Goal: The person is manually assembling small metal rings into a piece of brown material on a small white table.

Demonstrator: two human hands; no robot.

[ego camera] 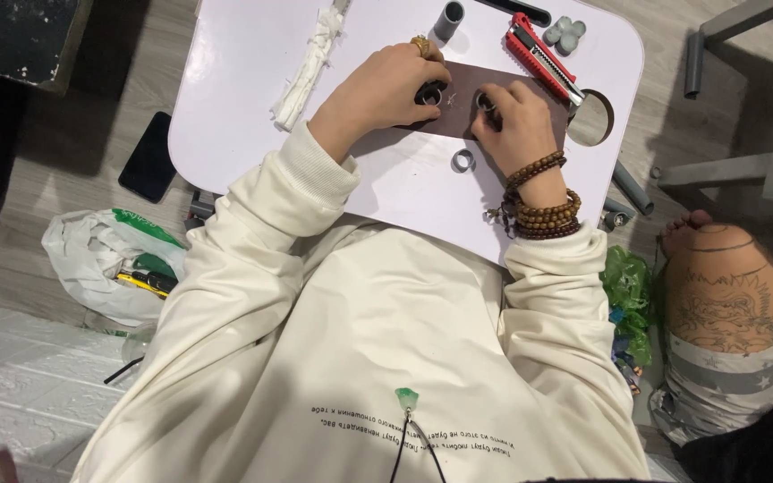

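head cam | faces steeply down (over chest) | close above white lap table (243,80)

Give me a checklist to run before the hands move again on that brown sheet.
1. Left hand pressing a ring onto the brown sheet: ok.
2. Right hand on a second ring on the sheet: ok.
3. Sheet lying flat on the white table: ok.
4. Spare ring on the table, apart from the hands: ok.
5. Red cutter blade retracted: cannot tell.
6. Rings aligned with any marks on the sheet: cannot tell, fingers cover them.
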